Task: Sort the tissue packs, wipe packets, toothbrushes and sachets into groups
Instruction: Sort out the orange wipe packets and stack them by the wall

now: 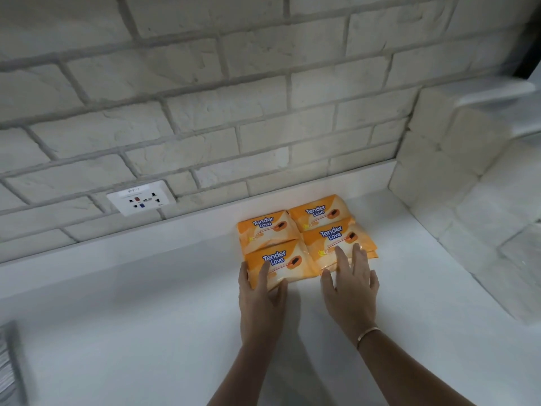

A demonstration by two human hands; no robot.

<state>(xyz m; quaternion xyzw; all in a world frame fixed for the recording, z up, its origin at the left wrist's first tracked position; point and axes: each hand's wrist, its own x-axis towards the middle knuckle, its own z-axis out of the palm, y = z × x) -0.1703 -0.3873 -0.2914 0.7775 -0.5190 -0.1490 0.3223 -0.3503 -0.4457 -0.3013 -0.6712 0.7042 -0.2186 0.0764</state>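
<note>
Several orange "Tender Love" wipe packets lie in a two-by-two block on the white counter (146, 317), close to the back wall. My left hand (260, 300) rests on the near edge of the front left packet (281, 262), fingers spread over its top and left side, thumb at its near right corner. My right hand (349, 291) lies flat with straight fingers on the front right packet (333, 238), which seems to sit on another one. The back left packet (263, 230) and back right packet (317, 213) lie untouched. No tissue packs, toothbrushes or sachets are in view.
A white brick wall rises behind the counter, with a wall socket (141, 197) at the left. A brick pillar (439, 153) closes the counter's right side. A blurred grey object (10, 367) shows at the lower left edge.
</note>
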